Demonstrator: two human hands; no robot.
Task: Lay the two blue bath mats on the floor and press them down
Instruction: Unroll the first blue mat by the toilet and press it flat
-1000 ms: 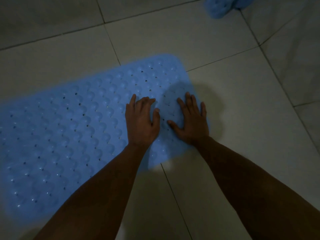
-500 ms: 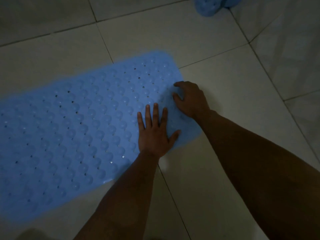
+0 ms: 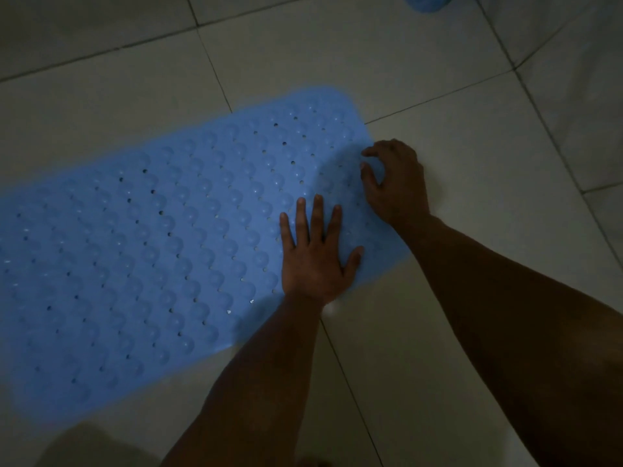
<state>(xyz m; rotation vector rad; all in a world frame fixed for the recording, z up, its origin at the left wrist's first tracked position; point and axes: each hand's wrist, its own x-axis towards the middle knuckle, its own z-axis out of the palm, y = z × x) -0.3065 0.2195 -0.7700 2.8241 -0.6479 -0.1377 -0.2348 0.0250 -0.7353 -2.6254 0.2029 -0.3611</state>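
Note:
A blue bath mat with rows of bumps and small holes lies spread flat on the pale floor tiles. My left hand presses flat on its right end with straight, spread fingers. My right hand sits at the mat's right edge with fingers curled. Its thumb and forefinger tips are on the edge and seem to pinch it. A second blue mat shows only as a bunched lump at the top edge of the view.
Pale floor tiles with dark grout lines surround the mat. At the right, the floor meets a tiled wall. The light is dim.
One second ago both hands lay flat side by side on the mat. My right hand has since moved to the right edge and curled its fingers. My left hand slid nearer and spread flat.

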